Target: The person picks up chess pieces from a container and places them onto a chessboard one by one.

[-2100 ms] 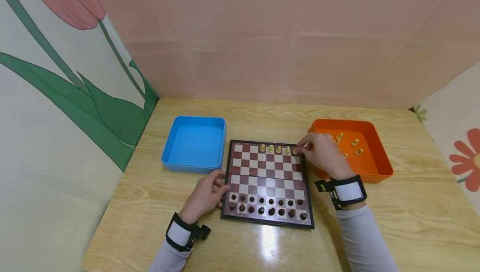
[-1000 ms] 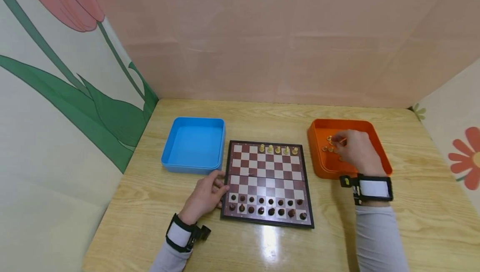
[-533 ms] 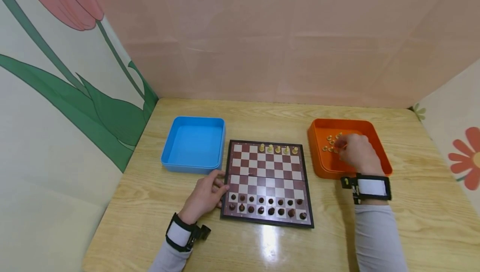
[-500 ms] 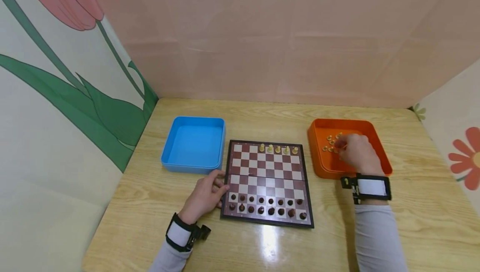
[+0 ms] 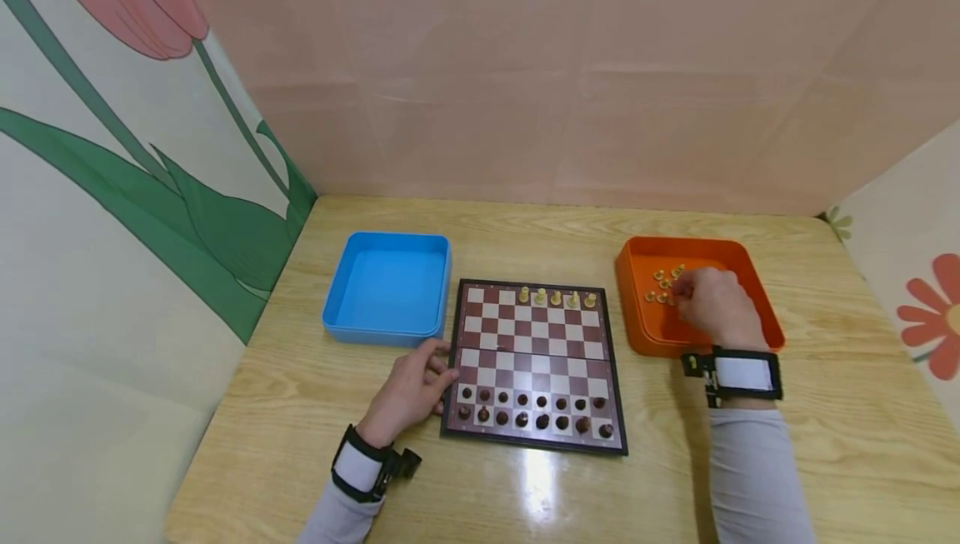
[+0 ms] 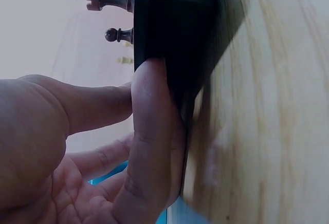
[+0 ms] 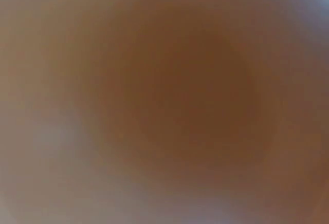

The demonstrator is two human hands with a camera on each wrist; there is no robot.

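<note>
Wooden table (image 5: 300, 411) under me, my left hand (image 5: 411, 391) presses relaxed fingers against the chessboard (image 5: 534, 365) edge to steady it, while my right hand (image 5: 712, 304), grip hidden, reaches among pale pieces (image 5: 660, 284) in the orange tray (image 5: 637, 311) beneath it.

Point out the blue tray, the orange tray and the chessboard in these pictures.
blue tray (image 5: 387, 282): head view, on its bare inner floor.
orange tray (image 5: 627, 298): head view, on its left wall.
chessboard (image 5: 534, 352): head view, on the bare middle squares.
</note>
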